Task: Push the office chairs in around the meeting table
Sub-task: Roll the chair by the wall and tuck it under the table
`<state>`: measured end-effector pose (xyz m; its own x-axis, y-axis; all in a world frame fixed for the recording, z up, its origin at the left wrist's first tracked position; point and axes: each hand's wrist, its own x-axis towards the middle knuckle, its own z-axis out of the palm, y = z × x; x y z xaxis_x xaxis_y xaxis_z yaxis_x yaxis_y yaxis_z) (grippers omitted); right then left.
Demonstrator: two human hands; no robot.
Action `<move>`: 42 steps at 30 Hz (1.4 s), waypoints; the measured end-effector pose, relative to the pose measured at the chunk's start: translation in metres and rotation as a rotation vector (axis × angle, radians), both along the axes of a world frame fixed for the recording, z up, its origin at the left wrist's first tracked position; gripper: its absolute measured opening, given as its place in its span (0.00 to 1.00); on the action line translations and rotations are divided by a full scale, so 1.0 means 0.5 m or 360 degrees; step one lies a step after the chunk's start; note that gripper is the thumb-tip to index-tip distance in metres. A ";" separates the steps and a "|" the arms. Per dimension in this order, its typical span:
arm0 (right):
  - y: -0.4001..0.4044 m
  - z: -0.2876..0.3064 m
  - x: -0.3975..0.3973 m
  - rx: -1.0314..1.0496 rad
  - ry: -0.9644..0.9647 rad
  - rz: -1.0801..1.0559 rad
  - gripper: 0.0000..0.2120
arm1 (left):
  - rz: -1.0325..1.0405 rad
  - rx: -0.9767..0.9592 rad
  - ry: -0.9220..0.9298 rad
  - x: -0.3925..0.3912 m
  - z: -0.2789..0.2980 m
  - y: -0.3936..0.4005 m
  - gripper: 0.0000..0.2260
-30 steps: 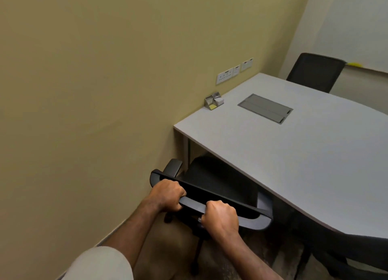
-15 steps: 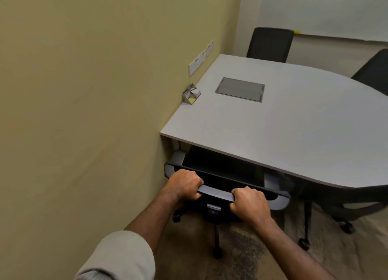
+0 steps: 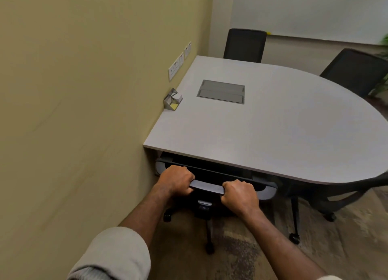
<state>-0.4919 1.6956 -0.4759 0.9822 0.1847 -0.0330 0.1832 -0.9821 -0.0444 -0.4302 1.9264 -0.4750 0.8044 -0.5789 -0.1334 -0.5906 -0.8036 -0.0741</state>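
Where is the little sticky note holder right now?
In the head view, the sticky note holder sits on the meeting table at its left edge against the wall, left of the grey cable hatch.

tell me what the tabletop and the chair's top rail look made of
Tabletop: looks like matte pale grey laminate; flat, even, no glare, thin clean edge. Top rail: probably moulded plastic, dark grey with a dull sheen and rounded corners.

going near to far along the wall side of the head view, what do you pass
left hand → gripped chair's top rail → table's near edge → small note holder → wall sockets → far chair
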 end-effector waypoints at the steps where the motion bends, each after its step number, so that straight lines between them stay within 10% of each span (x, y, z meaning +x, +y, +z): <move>1: 0.000 0.000 0.028 0.0004 0.0003 -0.0019 0.07 | 0.0000 -0.0014 -0.0002 0.030 -0.003 -0.002 0.08; 36: -0.048 -0.010 0.286 0.0050 0.0029 -0.0030 0.07 | 0.0089 -0.0178 0.0049 0.301 -0.029 -0.044 0.09; 42: -0.053 0.014 0.272 0.0256 -0.0020 0.0126 0.23 | -0.0105 -0.0454 0.0124 0.286 0.003 -0.025 0.19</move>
